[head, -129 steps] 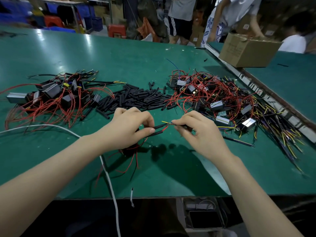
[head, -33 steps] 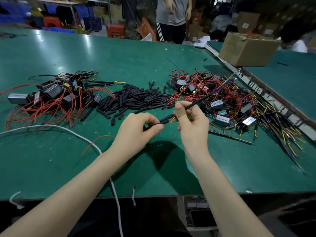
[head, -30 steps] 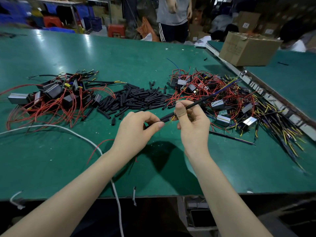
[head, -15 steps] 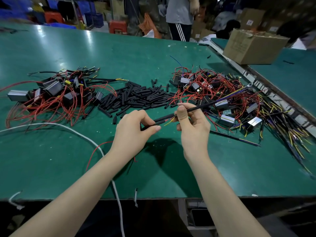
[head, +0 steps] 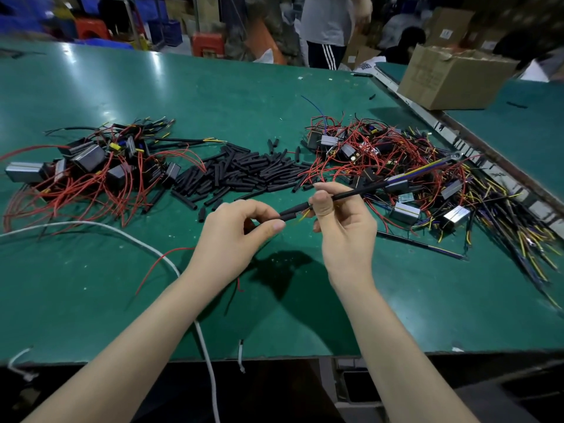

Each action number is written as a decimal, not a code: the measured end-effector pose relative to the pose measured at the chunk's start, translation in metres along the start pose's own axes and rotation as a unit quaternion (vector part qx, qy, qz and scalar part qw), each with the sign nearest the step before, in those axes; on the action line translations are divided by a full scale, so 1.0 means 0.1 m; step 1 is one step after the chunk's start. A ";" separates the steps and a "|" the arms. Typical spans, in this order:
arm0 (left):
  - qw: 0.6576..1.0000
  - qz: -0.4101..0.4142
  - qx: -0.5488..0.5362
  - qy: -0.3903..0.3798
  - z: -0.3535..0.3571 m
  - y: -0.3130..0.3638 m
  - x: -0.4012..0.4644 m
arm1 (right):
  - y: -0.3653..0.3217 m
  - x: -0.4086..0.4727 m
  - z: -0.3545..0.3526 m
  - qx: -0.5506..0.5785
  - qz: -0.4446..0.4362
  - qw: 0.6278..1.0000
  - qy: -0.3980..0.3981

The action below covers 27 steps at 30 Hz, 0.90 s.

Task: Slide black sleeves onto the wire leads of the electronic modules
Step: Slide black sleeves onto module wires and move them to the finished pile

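Black sleeves of short, matte rubbery tubing (head: 244, 175) are lying in a loose heap mid-table, between two tangles of modules. One short black sleeve (head: 294, 209) is being held above the green table (head: 213, 93), just in front of the heap: the left hand (head: 235, 236) is pinching its near end between thumb and forefinger, while the right hand (head: 341, 227) is pinching a long, thin black-jacketed wire lead (head: 366, 190) whose yellow tips are showing at the sleeve's mouth. The lead seems to be only starting into the tube. The left pile of boxy grey modules with thin red wires (head: 91, 169) looks like it may be the finished lot, though I cannot tell. The right pile of small silvery modules in red and yellow wire (head: 396, 166) is looking larger, so much work is probably remaining.
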<state>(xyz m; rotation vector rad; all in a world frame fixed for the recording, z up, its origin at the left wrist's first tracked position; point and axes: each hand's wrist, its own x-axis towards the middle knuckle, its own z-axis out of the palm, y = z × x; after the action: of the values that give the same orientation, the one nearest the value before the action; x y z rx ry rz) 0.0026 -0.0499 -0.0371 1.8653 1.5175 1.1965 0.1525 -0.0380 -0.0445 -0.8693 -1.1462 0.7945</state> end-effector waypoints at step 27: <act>0.995 -0.055 -0.081 -0.012 0.08 0.02 0.04 | -0.01 0.01 -0.03 0.044 0.036 0.998 -0.016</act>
<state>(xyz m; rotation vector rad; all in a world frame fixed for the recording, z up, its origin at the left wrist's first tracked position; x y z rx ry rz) 0.0104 -0.0455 -0.0380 1.6638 1.4444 1.2033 0.1555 -0.0384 -0.0439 -0.8306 -1.1042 0.9148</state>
